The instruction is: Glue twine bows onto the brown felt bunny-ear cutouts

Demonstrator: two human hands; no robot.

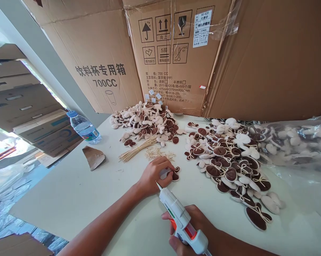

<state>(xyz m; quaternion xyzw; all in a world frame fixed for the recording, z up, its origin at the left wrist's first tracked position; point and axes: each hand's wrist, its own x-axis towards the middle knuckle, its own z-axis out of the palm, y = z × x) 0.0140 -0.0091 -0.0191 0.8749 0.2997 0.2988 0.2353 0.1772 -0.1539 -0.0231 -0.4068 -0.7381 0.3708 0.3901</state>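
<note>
My left hand [156, 175] rests on the table with thumb and forefinger pinched at the middle of a cream cord bow [177, 169]. The bow lies on a small brown padded fabric piece [175, 176] with a pale edge, partly hidden by the fingertips. In my right hand [194, 227] is a white hot glue gun [177, 209] with an orange trigger. Its nozzle points up and left, close to my left wrist and apart from the fabric piece. Just beyond my left hand are loose cord bows [157, 153] and a bundle of thin beige cords or sticks [137, 148].
A pile of pale and brown fabric pieces [146, 119] sits at the back. Bow-trimmed pieces [226, 163] are heaped at right, beside a clear plastic bag [296, 142]. A water bottle [84, 128] and brown scrap [93, 157] stand left. Large cardboard boxes [165, 81] wall the back.
</note>
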